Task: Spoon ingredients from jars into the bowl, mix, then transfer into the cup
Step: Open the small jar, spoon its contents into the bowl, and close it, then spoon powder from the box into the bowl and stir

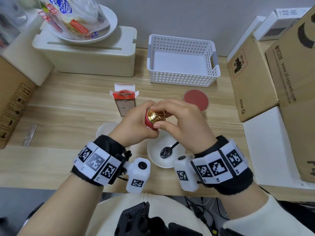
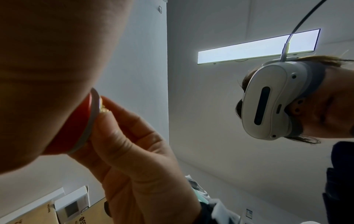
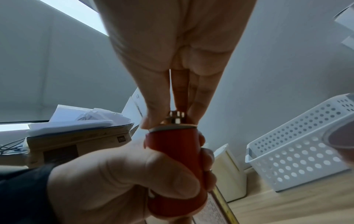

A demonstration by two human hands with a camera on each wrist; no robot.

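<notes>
Holding a red jar (image 1: 150,120) above the table's middle, our left hand (image 1: 134,123) has its fingers curled round the body. Our right hand (image 1: 184,123) pinches the jar's gold top (image 1: 157,116) with thumb and fingertips. At six o'clock below sits a white bowl (image 1: 153,150) with a black spoon (image 1: 167,150); a red-lidded cup (image 1: 196,100) stands at two o'clock.

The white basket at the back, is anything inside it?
Empty. The head view looks straight into the white basket and shows only its bare white floor.

Left hand (image 1: 134,121) curls round a red jar (image 1: 150,120), held up; right hand (image 1: 180,123) meets it, fingers (image 3: 153,97) pinching the gold top.
</notes>
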